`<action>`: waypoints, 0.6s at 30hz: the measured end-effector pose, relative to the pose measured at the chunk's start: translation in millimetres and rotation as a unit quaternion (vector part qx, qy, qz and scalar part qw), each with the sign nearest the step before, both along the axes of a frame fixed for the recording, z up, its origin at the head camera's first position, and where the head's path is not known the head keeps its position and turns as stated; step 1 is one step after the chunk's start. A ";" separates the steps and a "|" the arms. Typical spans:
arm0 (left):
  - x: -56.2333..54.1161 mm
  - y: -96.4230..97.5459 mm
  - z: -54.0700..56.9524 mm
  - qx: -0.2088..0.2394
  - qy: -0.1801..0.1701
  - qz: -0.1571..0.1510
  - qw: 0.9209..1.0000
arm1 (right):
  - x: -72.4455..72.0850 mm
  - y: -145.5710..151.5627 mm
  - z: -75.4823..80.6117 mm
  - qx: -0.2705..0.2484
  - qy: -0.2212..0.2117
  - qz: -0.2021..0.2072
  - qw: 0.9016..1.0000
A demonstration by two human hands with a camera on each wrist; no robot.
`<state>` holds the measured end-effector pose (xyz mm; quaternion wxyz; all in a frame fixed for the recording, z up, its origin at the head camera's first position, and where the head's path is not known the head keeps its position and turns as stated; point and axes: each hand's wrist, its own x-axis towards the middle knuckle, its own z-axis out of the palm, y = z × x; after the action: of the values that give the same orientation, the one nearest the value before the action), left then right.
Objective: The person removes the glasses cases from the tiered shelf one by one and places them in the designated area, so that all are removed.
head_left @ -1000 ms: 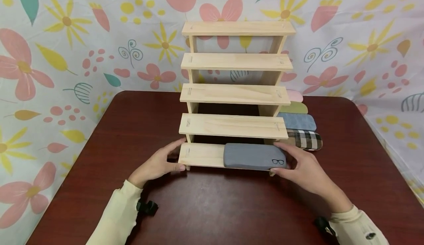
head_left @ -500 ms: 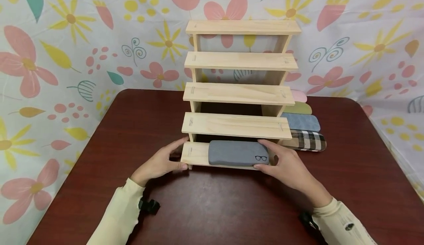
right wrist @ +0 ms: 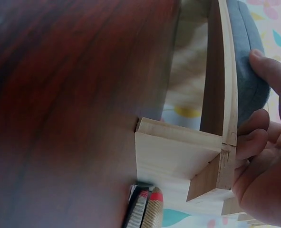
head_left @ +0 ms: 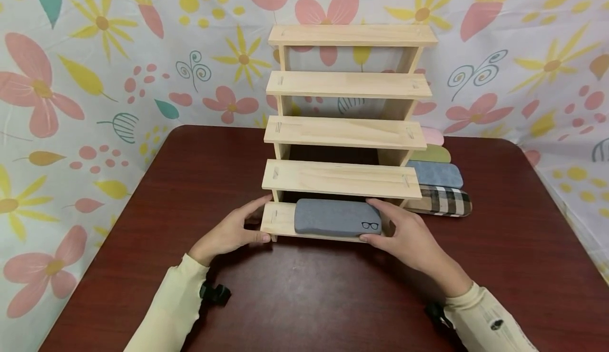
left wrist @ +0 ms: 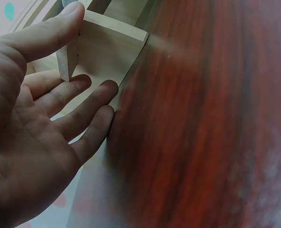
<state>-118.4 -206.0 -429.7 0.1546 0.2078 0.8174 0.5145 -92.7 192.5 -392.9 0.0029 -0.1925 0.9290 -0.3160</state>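
A grey glasses case (head_left: 333, 217) with a small glasses print lies on the lowest step of a wooden stepped rack (head_left: 340, 178), covering its middle and right part. My right hand (head_left: 411, 242) holds the case at its right end, thumb in front and index finger behind. In the right wrist view the thumb presses the side of the case (right wrist: 249, 71), beside the step's edge. My left hand (head_left: 230, 235) grips the left end of the lowest step between thumb and index finger. The left wrist view has its other fingers (left wrist: 85, 118) spread beside the rack's side panel (left wrist: 107, 52).
To the right of the rack lie several more cases in a row: a checked one (head_left: 444, 201), a blue one (head_left: 436, 174), a green one (head_left: 432, 153) and a pink one (head_left: 433, 135). The dark red table (head_left: 304, 299) meets a flowered cloth (head_left: 142, 51) behind.
My right hand has slid the grey glasses case leftward along the lowest step, from its right end toward the middle. The left hand has stayed at the step's left end.
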 end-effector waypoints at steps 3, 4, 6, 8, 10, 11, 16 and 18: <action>-0.2 0.9 -0.1 0.005 -0.002 -0.002 1.000 | 0.4 0.1 -0.6 0.003 0.003 0.002 1.000; -0.2 1.3 -0.1 0.007 -0.003 -0.001 1.000 | 0.5 0.0 -0.9 0.003 0.003 0.002 1.000; -0.5 1.4 -0.4 0.012 -0.006 -0.002 1.000 | 0.7 0.0 -1.3 0.001 0.005 0.003 1.000; -0.7 1.7 -0.8 0.015 -0.007 -0.004 1.000 | 0.9 0.1 -1.5 0.000 0.006 0.004 1.000; -1.0 1.8 -0.9 0.017 -0.007 -0.004 1.000 | 1.0 0.3 -1.9 -0.002 0.008 0.005 1.000; -1.0 1.7 -0.9 0.017 -0.008 -0.004 1.000 | 1.0 0.4 -2.1 -0.003 0.009 0.006 1.000; -0.2 1.3 -0.5 0.006 -0.005 -0.001 1.000 | 0.6 0.6 -1.9 -0.007 0.003 0.013 1.000; 0.4 1.1 -0.6 0.001 -0.005 0.003 1.000 | 0.5 1.2 -0.2 -0.005 -0.001 0.015 1.000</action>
<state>-118.0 -204.9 -430.3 0.1569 0.2034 0.8167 0.5168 -92.2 193.7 -393.2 0.0079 -0.2065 0.9242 -0.3210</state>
